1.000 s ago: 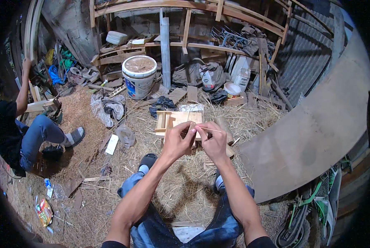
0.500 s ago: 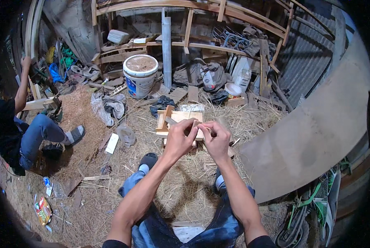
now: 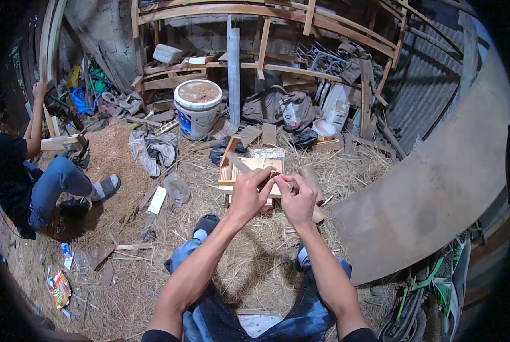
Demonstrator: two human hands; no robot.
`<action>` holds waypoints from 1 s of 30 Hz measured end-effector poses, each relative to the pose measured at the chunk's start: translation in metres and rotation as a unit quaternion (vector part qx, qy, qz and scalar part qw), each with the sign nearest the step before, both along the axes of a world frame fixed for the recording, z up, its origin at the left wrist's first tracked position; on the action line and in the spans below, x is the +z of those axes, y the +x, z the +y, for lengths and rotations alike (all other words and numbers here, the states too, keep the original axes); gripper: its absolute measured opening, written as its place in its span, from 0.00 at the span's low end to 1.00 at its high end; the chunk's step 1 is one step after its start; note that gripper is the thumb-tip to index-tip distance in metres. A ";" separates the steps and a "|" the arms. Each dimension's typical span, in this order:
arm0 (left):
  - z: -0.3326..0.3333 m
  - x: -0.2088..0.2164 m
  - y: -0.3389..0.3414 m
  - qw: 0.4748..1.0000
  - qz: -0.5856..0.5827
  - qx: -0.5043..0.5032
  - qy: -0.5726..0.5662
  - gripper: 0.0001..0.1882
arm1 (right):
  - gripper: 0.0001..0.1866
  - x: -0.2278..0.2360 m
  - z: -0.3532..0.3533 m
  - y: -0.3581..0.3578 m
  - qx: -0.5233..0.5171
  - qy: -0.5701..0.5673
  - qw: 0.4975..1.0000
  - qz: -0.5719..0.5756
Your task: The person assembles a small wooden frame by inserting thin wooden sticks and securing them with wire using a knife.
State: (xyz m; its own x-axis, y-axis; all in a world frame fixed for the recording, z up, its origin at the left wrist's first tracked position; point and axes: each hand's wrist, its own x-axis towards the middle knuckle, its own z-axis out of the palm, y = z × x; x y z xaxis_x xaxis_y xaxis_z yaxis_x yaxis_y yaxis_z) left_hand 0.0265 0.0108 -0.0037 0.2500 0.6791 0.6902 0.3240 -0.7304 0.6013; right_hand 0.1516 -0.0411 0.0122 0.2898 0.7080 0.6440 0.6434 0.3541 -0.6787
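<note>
In front of me, my left hand (image 3: pixel 249 192) and my right hand (image 3: pixel 299 199) meet at the fingertips, both closed in a pinch. A small brown piece (image 3: pixel 275 175) shows between them; its kind is too small to tell. From behind my left hand a flat greyish strip (image 3: pixel 239 162) points up and to the left. I cannot tell whether that hand grips it too. Beneath the hands is a low pale wooden stand (image 3: pixel 226 183) with slats on its left side. A brown wooden bar (image 3: pixel 229 150) leans upright at its far left.
At the left a person (image 3: pixel 55 176) sits, an arm raised to upright wood. Behind the stand are a white bucket (image 3: pixel 198 114) and a grey post (image 3: pixel 234 80). A large brown sheet (image 3: pixel 420 199) curves along the right. Straw and scraps cover the ground.
The greyish strip has tilted more steeply, and the brown bar leans further right at its top. My hands stay together, with the fingers slightly shifted. The whole view has moved a little.
</note>
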 end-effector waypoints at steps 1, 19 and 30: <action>0.001 0.001 -0.001 1.000 0.014 -0.005 0.020 0.13 | 0.09 0.002 0.000 0.001 0.006 0.000 0.999 0.044; -0.020 0.006 0.008 0.964 0.024 -0.244 -0.101 0.11 | 0.11 -0.006 0.017 0.054 0.159 -0.192 0.873 0.418; -0.027 0.006 0.008 0.972 0.073 -0.199 -0.102 0.33 | 0.08 -0.023 0.031 0.054 0.148 -0.204 0.843 0.475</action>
